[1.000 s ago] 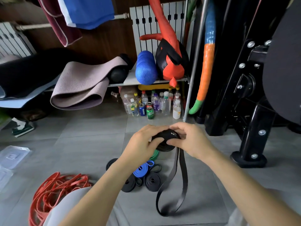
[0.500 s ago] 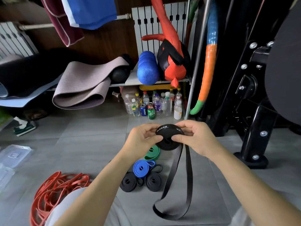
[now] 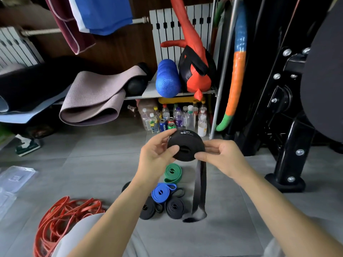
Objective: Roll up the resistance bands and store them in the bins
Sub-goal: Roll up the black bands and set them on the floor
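With fingers [image 3: 210, 146] of left hand [image 3: 155, 157] and right hand [image 3: 225, 159] clamped round the black band roll [image 3: 185, 143], press thumbs on its face; wind in the tail [image 3: 199, 190] below under even tension.

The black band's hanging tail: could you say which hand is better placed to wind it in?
Probably the right hand: the tail hangs just beneath it, while the left hand holds the roll.

Black band [image 3: 186, 147] mostly coiled, loose tail hanging to floor.
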A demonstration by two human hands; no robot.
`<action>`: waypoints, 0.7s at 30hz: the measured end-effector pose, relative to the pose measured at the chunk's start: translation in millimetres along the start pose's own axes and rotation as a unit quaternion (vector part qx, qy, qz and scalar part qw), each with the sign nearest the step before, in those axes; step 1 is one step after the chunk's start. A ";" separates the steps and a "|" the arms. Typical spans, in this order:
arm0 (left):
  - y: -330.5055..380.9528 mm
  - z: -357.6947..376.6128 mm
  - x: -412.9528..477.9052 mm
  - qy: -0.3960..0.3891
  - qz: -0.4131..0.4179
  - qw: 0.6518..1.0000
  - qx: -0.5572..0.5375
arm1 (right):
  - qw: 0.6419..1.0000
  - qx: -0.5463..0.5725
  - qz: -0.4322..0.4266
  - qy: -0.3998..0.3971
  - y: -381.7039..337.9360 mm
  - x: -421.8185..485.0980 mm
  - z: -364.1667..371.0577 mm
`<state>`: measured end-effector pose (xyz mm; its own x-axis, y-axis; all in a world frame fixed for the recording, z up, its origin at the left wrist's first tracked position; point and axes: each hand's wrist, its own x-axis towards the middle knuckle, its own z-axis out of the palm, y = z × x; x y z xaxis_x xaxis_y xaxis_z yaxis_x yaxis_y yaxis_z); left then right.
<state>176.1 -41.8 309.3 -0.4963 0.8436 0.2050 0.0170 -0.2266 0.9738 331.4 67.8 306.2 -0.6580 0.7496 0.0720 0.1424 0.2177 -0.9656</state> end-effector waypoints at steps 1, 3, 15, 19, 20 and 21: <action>-0.9 0.5 -0.6 0.004 -0.013 0.999 -0.030 | 1.000 0.021 -0.005 0.001 -0.1 -1.1 1.2; -3.7 2.9 -1.2 0.003 -0.046 0.996 -0.076 | 0.998 0.051 -0.023 0.002 -0.7 -3.0 2.8; 3.7 6.4 -1.0 -0.167 0.170 0.794 0.560 | 0.990 -0.119 -0.031 -0.066 3.0 3.9 0.9; 12.5 5.8 4.6 -0.099 0.131 0.884 0.438 | 0.998 -0.021 -0.041 -0.039 -6.0 5.4 -9.0; 14.8 6.5 4.6 -0.066 0.111 0.912 0.389 | 0.999 -0.011 -0.043 -0.028 -6.8 6.1 -11.7; 17.2 8.9 4.1 -0.033 0.088 0.940 0.328 | 0.999 -0.003 -0.044 -0.021 -7.9 5.7 -13.9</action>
<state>182.0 -37.9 327.7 -0.3814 0.8545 0.3527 0.6360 -0.0343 0.7709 336.7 79.1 317.7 -0.6979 0.7010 0.1467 0.0860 0.2854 -0.9546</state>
